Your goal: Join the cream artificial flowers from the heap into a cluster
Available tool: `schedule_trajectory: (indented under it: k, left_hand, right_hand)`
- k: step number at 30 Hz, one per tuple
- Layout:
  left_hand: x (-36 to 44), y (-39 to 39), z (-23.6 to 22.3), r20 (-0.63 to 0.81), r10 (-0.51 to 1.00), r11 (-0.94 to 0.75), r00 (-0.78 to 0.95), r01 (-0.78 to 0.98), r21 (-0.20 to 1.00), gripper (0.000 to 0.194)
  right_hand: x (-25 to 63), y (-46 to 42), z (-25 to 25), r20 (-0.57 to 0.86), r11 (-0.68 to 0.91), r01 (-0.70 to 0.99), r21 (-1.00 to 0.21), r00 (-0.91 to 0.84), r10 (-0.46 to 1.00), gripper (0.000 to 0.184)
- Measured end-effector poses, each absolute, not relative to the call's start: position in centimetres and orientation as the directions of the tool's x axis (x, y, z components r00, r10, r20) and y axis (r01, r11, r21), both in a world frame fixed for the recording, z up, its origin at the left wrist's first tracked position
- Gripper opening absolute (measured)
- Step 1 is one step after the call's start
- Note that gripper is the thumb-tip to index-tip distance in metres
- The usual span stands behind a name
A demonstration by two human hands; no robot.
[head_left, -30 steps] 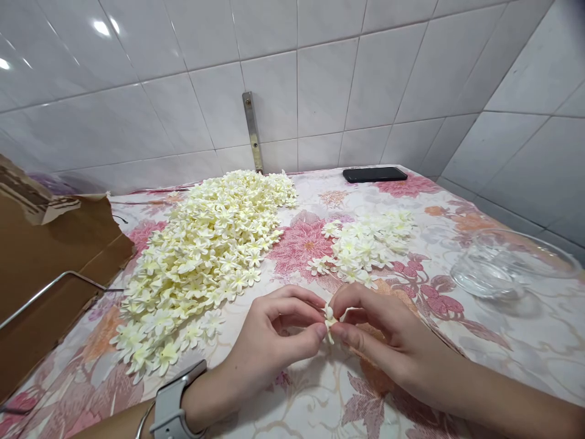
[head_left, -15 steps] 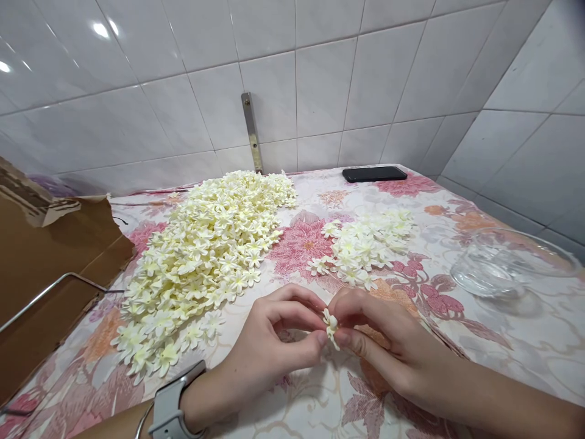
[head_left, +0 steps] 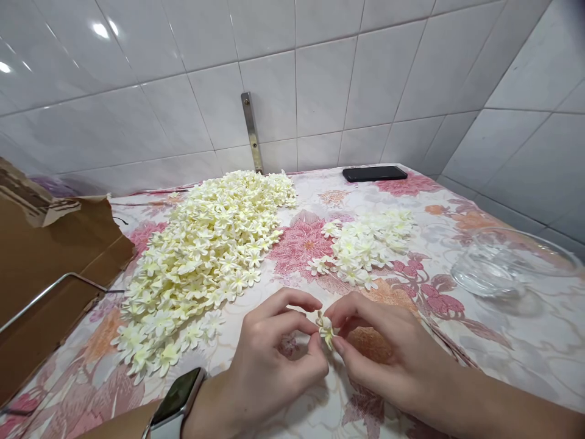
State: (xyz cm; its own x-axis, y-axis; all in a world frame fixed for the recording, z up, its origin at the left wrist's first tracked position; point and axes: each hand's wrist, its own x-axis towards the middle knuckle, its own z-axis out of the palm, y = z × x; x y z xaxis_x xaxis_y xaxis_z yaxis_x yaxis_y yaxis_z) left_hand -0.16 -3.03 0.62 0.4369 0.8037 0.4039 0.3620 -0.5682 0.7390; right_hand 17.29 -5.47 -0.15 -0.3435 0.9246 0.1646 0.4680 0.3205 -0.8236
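A small pale yellow-white flower [head_left: 326, 329] is between my two hands, just above the tablecloth. My right hand [head_left: 388, 350] pinches its right side between thumb and forefinger. From the left, the bent fingers and thumb of my left hand [head_left: 276, 350] close at its other edge; the exact contact of these fingertips is partly hidden. Beyond the left hand lies a large heap of similar flowers [head_left: 205, 244]. A smaller, whiter pile of flowers [head_left: 365, 244] rests past the right hand.
A clear glass bowl [head_left: 487, 274] stands at the right. Near the tiled wall [head_left: 324, 85] lies a black phone [head_left: 375, 174]. An opened cardboard box [head_left: 59, 256] and a bent metal rod [head_left: 41, 296] are on the left. The floral tablecloth [head_left: 516, 378] covers the table.
The flower has turned a little between the fingers. My left wrist has rotated, bringing the watch face into view, and the left fingertips have shifted slightly left.
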Motion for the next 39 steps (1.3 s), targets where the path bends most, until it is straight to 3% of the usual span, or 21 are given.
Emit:
schedule_trajectory:
  k: [3,6,9,14,19,28,39]
  left_hand:
    - [-0.2,-2.7,0.6,0.419,0.812,-0.57,0.407,0.397,0.719,0.015]
    - [-0.2,-2.1,0.8,0.406,0.84,-0.535,0.36,0.432,0.726,0.016]
    - [-0.3,-1.3,1.0,0.349,0.89,-0.45,0.295,0.44,0.777,0.018]
    - [-0.3,-0.5,1.2,0.218,0.95,-0.289,0.222,0.371,0.883,0.018]
    - [-0.4,-0.6,0.8,0.207,0.922,-0.351,0.328,0.481,0.803,0.01]
    - [-0.4,-1.3,0.3,0.263,0.836,-0.465,0.481,0.369,0.804,0.012]
    - [-0.3,-2.0,0.8,0.284,0.789,-0.532,0.545,0.374,0.76,0.009]
  right_hand:
    - [17.2,-5.5,0.0,0.183,0.313,0.461,-0.83,-0.305,0.935,0.009]
    - [17.4,-5.3,0.1,0.118,0.204,0.392,-0.897,-0.233,0.965,0.011]
    - [17.6,-5.0,0.0,0.028,0.073,0.27,-0.96,-0.165,0.986,0.014]
    - [17.8,-4.4,-0.3,-0.025,-0.015,0.091,-0.996,-0.109,0.994,0.012]
    - [17.8,-3.8,-0.5,-0.143,-0.149,-0.071,-0.986,-0.085,0.986,0.007]
    - [17.4,-3.7,-0.6,-0.154,-0.187,-0.152,-0.97,-0.206,0.966,0.034]
    - [17.7,-4.3,-0.1,-0.157,-0.199,-0.186,-0.962,-0.218,0.963,0.023]
